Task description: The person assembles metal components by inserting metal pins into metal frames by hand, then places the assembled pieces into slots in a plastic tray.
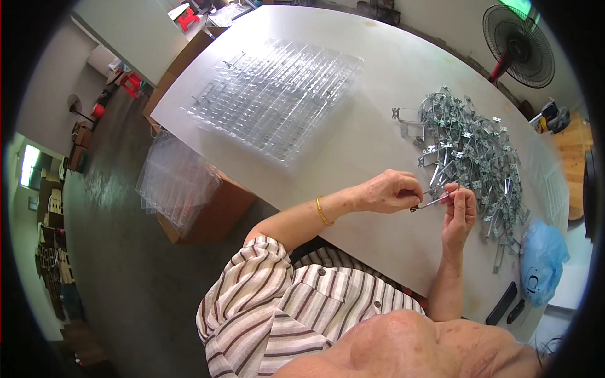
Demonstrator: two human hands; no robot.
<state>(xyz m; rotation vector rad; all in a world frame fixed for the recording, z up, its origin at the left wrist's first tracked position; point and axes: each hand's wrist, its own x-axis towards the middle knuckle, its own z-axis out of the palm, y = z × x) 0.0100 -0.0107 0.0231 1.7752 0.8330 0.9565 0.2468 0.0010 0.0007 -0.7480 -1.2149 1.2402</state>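
Pinching a metal bracket [432,201] at its two ends, with left hand [392,191] and right hand [460,216], above the tabletop [378,151] near its front edge. Bounded close on the right by a flat black object [502,303], a small black-handled tool [516,311] and a blue plastic bag [543,263]. Blocked just past the right hand by a heap of loose brackets [469,148]. Open between heap and clear plastic trays [277,97], spread farther back on the left. Past the left edge, lower down, a cardboard box [234,205] under clear sheets [173,179]. Beyond the far right edge, a fan [518,49].
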